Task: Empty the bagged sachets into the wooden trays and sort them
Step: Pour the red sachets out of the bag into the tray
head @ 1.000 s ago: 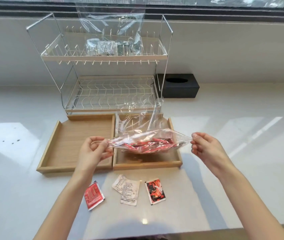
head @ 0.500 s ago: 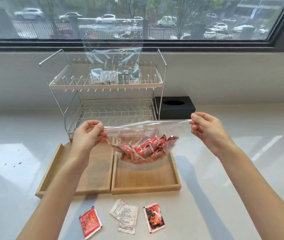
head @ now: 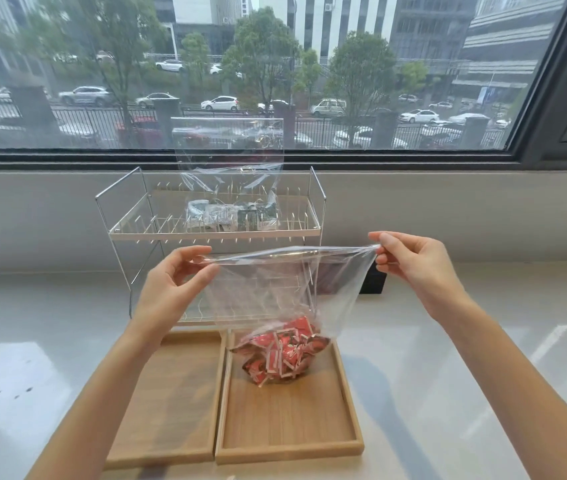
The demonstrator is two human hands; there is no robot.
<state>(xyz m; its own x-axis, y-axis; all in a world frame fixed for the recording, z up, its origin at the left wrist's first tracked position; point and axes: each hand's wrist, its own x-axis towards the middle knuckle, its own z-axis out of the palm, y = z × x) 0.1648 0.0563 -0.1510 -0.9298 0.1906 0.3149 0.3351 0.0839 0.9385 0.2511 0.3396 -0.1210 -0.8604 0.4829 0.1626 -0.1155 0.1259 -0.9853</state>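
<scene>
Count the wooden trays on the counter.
2: the left tray, bare and partly behind the left forearm, and the right tray touching it, under the held bag of red sachets.

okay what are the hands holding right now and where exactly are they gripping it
Both hands hold one clear plastic bag of red sachets by its top edge: left hand pinches the left corner, right hand the right corner.

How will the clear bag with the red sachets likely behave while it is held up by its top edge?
The clear bag looks floppy: its film creases between left hand and right hand. Probably bottom-heavy, since the red sachets bunch low over the right wooden tray.
</scene>
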